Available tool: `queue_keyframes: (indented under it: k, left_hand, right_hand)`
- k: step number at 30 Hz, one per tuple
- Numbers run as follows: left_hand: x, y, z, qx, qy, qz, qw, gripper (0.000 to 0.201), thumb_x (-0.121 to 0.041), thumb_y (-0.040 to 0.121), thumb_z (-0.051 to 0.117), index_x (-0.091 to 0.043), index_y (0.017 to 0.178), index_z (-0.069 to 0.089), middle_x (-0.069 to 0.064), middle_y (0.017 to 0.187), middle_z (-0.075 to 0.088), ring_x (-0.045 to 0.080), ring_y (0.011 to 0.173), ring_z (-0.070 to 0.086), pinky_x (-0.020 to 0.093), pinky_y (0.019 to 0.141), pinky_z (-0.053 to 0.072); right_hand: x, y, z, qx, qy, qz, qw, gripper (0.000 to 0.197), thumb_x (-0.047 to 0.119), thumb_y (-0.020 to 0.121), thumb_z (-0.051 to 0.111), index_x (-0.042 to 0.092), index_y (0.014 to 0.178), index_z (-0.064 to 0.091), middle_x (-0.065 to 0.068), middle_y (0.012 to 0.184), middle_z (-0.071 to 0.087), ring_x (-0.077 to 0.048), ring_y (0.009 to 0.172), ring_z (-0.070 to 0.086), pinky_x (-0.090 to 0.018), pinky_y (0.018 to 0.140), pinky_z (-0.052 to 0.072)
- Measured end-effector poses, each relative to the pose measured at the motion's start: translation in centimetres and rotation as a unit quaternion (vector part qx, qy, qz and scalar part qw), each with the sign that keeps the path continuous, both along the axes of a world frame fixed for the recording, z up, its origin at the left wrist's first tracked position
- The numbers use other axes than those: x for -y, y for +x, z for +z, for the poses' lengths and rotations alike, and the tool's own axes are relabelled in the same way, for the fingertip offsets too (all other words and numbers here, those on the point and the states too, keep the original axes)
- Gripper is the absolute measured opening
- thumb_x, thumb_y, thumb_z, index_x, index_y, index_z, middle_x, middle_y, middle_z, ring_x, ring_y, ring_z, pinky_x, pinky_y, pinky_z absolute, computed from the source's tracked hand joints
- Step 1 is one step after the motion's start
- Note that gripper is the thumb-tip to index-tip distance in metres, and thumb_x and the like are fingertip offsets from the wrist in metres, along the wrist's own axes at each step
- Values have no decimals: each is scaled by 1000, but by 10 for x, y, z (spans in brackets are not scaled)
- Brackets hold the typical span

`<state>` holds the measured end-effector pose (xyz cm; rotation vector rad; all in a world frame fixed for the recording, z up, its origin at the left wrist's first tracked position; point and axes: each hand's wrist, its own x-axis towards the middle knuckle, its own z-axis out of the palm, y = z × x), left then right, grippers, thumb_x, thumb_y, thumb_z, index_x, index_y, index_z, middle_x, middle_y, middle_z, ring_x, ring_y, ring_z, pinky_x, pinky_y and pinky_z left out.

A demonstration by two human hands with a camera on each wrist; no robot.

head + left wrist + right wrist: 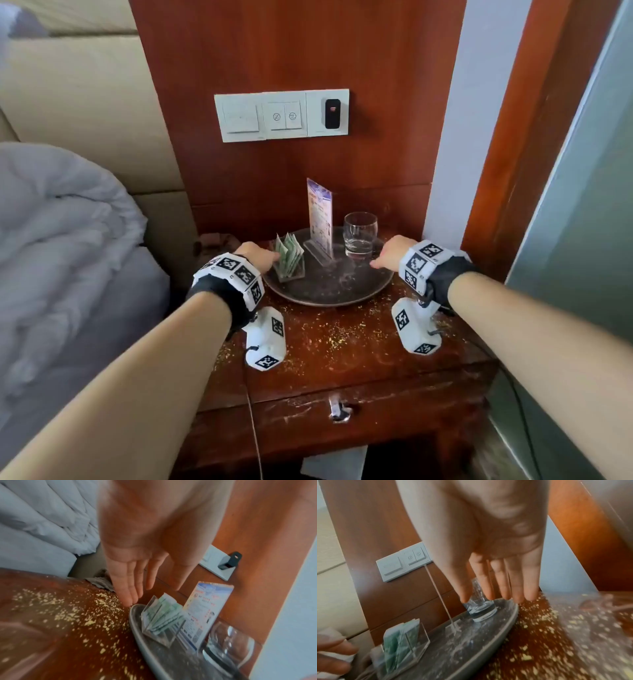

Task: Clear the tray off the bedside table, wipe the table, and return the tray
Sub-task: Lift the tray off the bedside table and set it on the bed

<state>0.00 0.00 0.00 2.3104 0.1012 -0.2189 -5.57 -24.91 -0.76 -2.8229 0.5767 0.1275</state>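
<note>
A round dark tray sits at the back of the wooden bedside table, which is strewn with yellow crumbs. On the tray stand a clear holder of green packets, an upright acrylic card and a glass tumbler. My left hand is open, fingers straight, its fingertips just at the tray's left rim. My right hand is open too, fingers straight, its fingertips above the right rim beside the tumbler. Neither hand grips anything.
A bed with a grey duvet lies to the left. A wood wall panel with a switch plate rises behind the table. A grey cloth lies at the table's back left corner. A drawer with a handle is in front.
</note>
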Motion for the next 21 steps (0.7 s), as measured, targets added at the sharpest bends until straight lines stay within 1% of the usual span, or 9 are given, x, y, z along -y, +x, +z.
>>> queue_keyframes:
  k: [2,4,6,8,10,12,14,18,21]
  left_hand:
    - [4,-4,1,-5,89,-40,995,48,-34,86,63,6,114,62,19,117,65,32,108,62,33,91,51]
    - [9,-8,1,-15,159,-57,985,47,-32,86,64,5,115,61,18,118,65,30,110,62,32,90,50]
    - [15,-9,-2,-12,192,-73,979,51,-34,85,67,5,117,60,19,120,64,31,112,62,34,93,49]
    - [17,-4,-9,-5,195,-65,979,51,-32,84,68,5,117,59,18,119,64,31,111,62,35,93,50]
    - [14,0,-19,0,212,-49,976,44,-27,84,70,4,113,60,15,112,66,31,107,63,34,89,51]
    - [10,4,-25,3,222,-38,974,41,-23,80,72,4,110,60,14,104,68,32,100,66,36,88,53]
    - [9,7,-25,-17,220,-43,974,40,-22,81,72,4,110,60,17,107,67,32,103,65,37,91,53]
    - [7,19,-30,-35,179,-18,983,49,-16,73,79,7,112,60,19,111,68,32,105,65,40,94,52]
    - [9,23,-34,-53,142,-4,988,36,-10,74,78,8,101,62,18,89,70,30,88,69,42,89,55]
  right_hand:
    - [-1,-2,-5,-32,-19,20,999,46,56,74,59,17,97,69,-5,107,70,-27,97,65,-36,91,50]
    - [-11,-14,-7,-83,-35,39,995,43,49,84,55,13,105,68,-7,110,68,-27,100,64,-30,85,46]
    - [-16,-18,-7,-87,-56,58,993,40,41,90,52,9,110,65,-9,105,67,-27,96,62,-29,79,42]
    - [-17,-18,-6,-63,-59,50,995,38,37,90,52,8,113,62,-10,106,66,-27,92,61,-30,78,42]
    - [-15,-17,-8,-59,-70,45,995,40,36,91,54,6,117,60,-11,114,65,-28,102,61,-30,80,42]
    - [-11,-15,-8,-66,-101,55,991,41,37,88,57,7,116,61,-9,113,66,-28,102,62,-32,82,46]
    - [-8,-12,-6,-76,-104,68,989,42,39,84,61,9,115,62,-8,110,67,-27,98,63,-34,82,49]
    - [-4,-11,-3,-93,-85,71,990,53,44,83,63,7,120,59,-10,117,64,-28,105,61,-34,83,48]
    - [-1,-13,-6,-80,-81,70,991,58,43,85,62,8,130,53,-10,127,59,-28,113,58,-34,91,49]
